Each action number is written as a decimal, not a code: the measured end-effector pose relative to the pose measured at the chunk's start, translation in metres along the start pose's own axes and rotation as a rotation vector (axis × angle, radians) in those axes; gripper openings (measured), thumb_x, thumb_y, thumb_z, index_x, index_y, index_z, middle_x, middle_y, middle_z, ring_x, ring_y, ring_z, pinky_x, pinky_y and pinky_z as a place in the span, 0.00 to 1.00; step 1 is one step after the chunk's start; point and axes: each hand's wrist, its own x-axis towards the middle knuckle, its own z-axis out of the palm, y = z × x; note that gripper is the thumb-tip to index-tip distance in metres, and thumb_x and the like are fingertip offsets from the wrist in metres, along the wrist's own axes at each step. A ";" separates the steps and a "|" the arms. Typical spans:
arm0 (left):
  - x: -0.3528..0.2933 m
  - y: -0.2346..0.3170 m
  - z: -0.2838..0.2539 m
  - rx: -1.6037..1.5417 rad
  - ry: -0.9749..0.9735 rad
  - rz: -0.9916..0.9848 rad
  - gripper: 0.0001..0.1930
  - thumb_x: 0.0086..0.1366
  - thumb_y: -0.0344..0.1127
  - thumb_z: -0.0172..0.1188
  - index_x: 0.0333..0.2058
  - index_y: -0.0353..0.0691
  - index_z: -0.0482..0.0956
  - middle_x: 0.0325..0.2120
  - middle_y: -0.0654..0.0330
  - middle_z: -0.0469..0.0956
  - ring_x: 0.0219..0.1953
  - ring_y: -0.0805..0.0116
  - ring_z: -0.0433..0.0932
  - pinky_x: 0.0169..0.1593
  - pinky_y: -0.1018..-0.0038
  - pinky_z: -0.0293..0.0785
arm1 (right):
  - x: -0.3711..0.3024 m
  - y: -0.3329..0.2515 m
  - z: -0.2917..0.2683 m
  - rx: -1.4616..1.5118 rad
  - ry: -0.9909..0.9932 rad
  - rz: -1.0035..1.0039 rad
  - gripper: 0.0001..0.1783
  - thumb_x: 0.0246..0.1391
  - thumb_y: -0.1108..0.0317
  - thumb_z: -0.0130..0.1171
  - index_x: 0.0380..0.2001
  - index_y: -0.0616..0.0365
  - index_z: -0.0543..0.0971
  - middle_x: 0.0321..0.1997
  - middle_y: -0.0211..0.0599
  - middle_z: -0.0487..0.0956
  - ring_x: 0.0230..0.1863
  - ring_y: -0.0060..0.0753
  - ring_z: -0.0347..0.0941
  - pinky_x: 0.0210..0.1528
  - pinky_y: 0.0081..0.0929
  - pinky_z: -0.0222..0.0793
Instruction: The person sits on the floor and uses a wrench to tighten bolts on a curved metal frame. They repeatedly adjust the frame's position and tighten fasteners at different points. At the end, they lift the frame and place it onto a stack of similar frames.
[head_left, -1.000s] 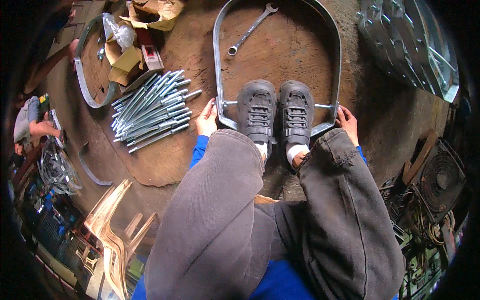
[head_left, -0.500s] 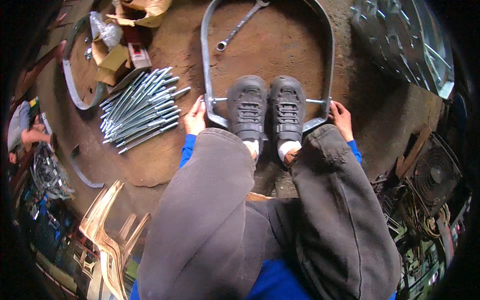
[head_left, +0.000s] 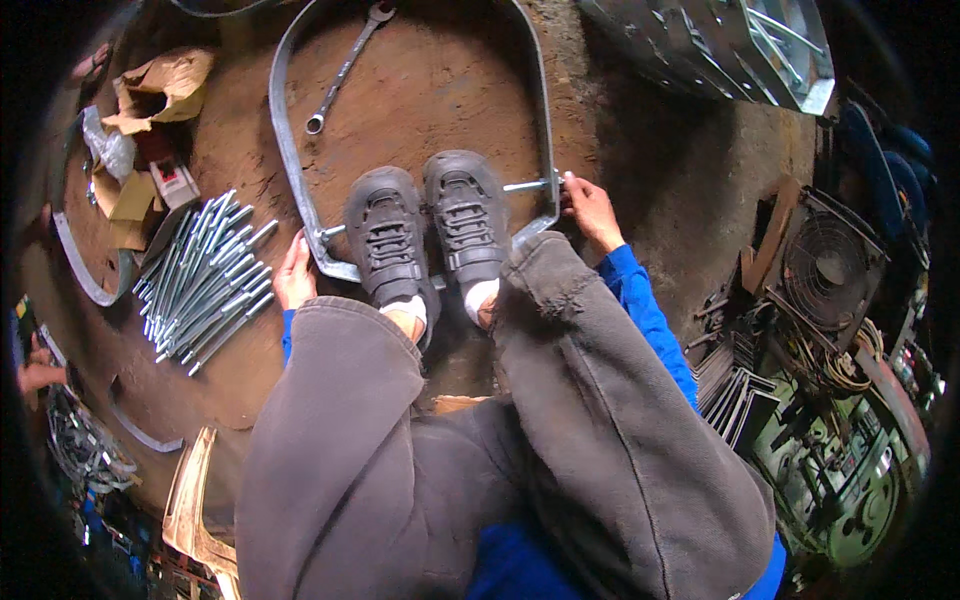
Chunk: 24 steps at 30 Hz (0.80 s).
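Observation:
A bent flat metal band [head_left: 283, 110] lies on the floor around my shoes, its far end beyond the picture's top edge. A thin metal rod [head_left: 525, 186] crosses its near part, running behind or under my shoes, which hide its middle. My right hand [head_left: 592, 212] pinches the rod's right end outside the band. My left hand [head_left: 294, 275] is at the band's outer left side, by the rod's other end; its fingers are together, and whatever they grip is hidden. Inside the band lies a combination wrench [head_left: 345, 75].
Left of my left hand lies a pile of threaded rods [head_left: 205, 285]. Past it are torn cardboard boxes [head_left: 165, 90] and another curved band [head_left: 85, 260]. Stacked metal bands [head_left: 720, 50] stand far right; a round fan grille [head_left: 828, 258] is at right. Another person's hand [head_left: 40, 375] shows at the left edge.
The whole view has shifted and turned, so the band, shoes and rod pile sit further left and the right sleeve shows more. Both hands stay beside the band's two sides.

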 end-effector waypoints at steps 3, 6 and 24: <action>-0.001 -0.003 -0.010 -0.068 -0.005 -0.005 0.20 0.66 0.34 0.55 0.55 0.33 0.71 0.50 0.55 0.74 0.53 0.66 0.72 0.58 0.70 0.66 | -0.003 -0.006 0.004 0.003 -0.031 0.012 0.26 0.60 0.46 0.50 0.34 0.62 0.79 0.29 0.29 0.78 0.30 0.21 0.71 0.31 0.22 0.68; -0.003 0.002 -0.005 -0.061 -0.017 -0.042 0.20 0.67 0.34 0.54 0.55 0.33 0.70 0.51 0.56 0.74 0.53 0.66 0.72 0.58 0.69 0.66 | -0.004 -0.001 0.000 0.230 -0.044 0.072 0.21 0.59 0.50 0.53 0.36 0.59 0.78 0.31 0.28 0.78 0.30 0.19 0.71 0.31 0.21 0.66; -0.001 0.001 -0.007 -0.022 -0.009 -0.018 0.19 0.67 0.33 0.54 0.54 0.31 0.71 0.47 0.56 0.76 0.47 0.70 0.75 0.53 0.75 0.70 | 0.001 -0.002 -0.001 -0.047 -0.076 -0.169 0.17 0.58 0.63 0.57 0.47 0.62 0.77 0.45 0.38 0.80 0.46 0.26 0.74 0.51 0.25 0.67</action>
